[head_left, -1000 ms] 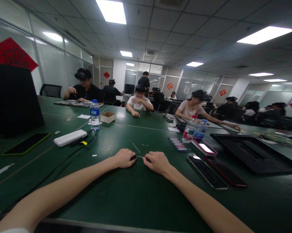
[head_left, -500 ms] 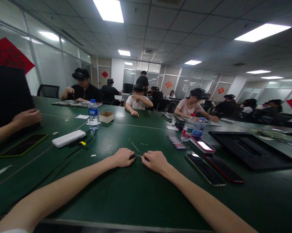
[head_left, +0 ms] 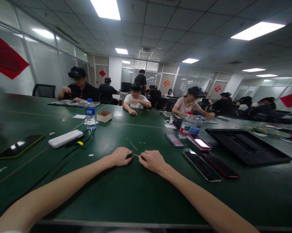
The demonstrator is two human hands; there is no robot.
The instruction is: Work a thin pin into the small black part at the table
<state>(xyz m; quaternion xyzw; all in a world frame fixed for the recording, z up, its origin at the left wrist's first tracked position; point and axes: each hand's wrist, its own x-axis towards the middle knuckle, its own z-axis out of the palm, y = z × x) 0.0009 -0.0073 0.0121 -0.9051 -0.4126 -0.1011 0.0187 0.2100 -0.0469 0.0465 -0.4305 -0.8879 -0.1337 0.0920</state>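
Note:
Both my hands rest near the middle of the green table point(head_left: 107, 194), close together but apart. My left hand point(head_left: 122, 156) is closed around a small dark piece, mostly hidden by its fingers. My right hand point(head_left: 151, 160) is closed on another dark end. A thin, light-coloured rod point(head_left: 135, 155) bridges the gap between the two hands; what it belongs to is too small to tell. Left of my hands lies a white power bank point(head_left: 66, 138) with a black cable.
A water bottle point(head_left: 90, 114) and a small open box point(head_left: 104, 116) stand ahead on the left. To the right are two bottles, several phones point(head_left: 202, 166) and a black tray-like frame point(head_left: 248, 145). People sit across the table.
The view has shifted slightly. At the far left, a person's hand and the large black panel have gone almost fully out of view. My hands keep the same hold.

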